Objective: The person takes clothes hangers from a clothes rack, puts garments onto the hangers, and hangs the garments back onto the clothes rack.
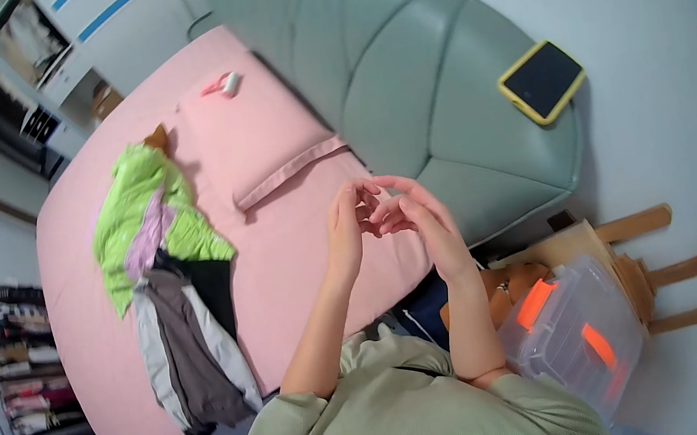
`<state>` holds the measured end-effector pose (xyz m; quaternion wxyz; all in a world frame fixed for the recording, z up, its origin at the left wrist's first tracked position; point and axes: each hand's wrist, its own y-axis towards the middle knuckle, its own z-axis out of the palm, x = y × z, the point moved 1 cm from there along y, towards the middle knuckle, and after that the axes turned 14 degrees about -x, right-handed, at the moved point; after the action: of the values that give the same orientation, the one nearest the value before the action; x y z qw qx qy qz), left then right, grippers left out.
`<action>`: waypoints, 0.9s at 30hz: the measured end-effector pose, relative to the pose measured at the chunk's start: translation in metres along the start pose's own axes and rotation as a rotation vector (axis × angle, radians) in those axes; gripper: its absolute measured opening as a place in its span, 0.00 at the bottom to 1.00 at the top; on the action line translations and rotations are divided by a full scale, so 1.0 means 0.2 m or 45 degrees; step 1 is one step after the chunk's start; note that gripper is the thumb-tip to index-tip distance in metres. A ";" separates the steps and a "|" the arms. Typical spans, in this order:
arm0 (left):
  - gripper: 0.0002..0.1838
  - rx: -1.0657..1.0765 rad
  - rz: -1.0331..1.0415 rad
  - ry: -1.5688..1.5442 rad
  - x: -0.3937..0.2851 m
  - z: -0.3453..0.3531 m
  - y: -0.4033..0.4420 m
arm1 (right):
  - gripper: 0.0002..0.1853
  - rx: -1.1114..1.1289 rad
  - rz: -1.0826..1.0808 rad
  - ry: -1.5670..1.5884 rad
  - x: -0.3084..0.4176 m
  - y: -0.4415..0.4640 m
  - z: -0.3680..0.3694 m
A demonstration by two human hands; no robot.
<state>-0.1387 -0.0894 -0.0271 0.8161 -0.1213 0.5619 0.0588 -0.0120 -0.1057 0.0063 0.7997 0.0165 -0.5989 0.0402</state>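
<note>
My left hand (353, 221) and my right hand (423, 218) are raised in front of my chest, above the near edge of the pink bed (288, 298). Both have loosely curved fingers that are apart, and I see nothing held in either. Their fingertips overlap in this view; whether they touch, I cannot tell. On the bed to the left lies a crumpled lime-green and lilac garment (133, 209). Closer to me, a grey, white and black garment (184, 340) is spread out. A pink pillow (259, 131) rests against the headboard side.
A small pink-and-white object (227, 84) lies on the pillow. The green padded headboard (377, 63) carries a yellow-cased tablet (543, 82). At right stand a clear plastic box (565, 333) with orange latches and a wooden chair (646, 267). Clothes (27, 377) hang at far left.
</note>
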 end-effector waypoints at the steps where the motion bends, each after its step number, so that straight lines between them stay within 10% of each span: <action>1: 0.19 -0.041 0.032 0.008 -0.03 -0.06 -0.02 | 0.20 0.067 -0.004 0.010 -0.02 0.00 0.04; 27: 0.14 -0.999 0.339 -0.147 -0.39 -1.66 -1.40 | 0.17 0.989 0.236 -0.038 -0.57 -0.95 1.48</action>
<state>-0.4005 -0.4445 -0.0305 0.7234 -0.3460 0.4611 0.3800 -0.3111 -0.3224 -0.0154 0.7182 0.2642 -0.5495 0.3354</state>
